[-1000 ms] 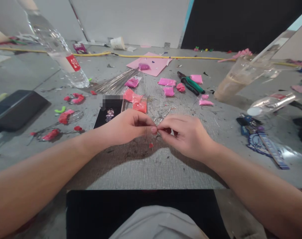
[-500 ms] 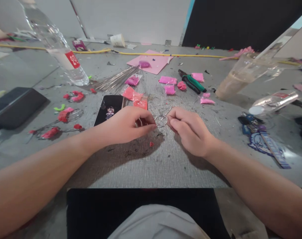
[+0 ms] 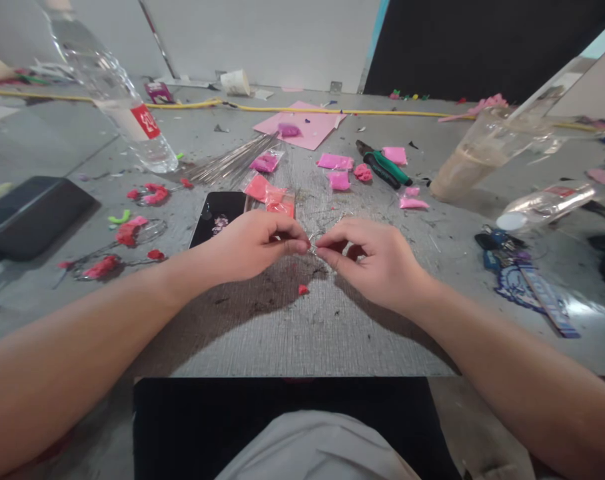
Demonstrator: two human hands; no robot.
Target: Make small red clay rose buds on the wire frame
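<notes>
Over the grey table, my left hand [image 3: 255, 245] pinches a thin silvery wire [image 3: 312, 241] between thumb and fingertips. From the other side my right hand [image 3: 375, 259] closes thumb and forefinger on the same wire, its fingertips almost touching the left ones. Most of the wire is hidden by the fingers. A small red clay bit [image 3: 303, 289] lies on the table just below the hands. Partly under my left wrist is a black phone [image 3: 215, 212]. Beyond it are orange-red clay packets [image 3: 281, 202].
Loose wires [image 3: 232, 160], pink clay packets [image 3: 335, 161] and green-handled pliers [image 3: 385, 167] lie beyond the hands. Wire pieces with red clay [image 3: 102, 267] and a water bottle [image 3: 110, 87] are left. A drink cup [image 3: 470, 160], small bottle [image 3: 547, 205] and keys [image 3: 497, 240] stand or lie right.
My right hand has shifted left, its fist loosening into a thumb-and-forefinger pinch beside the left fingertips. The wire loop that showed between the hands is now mostly covered.
</notes>
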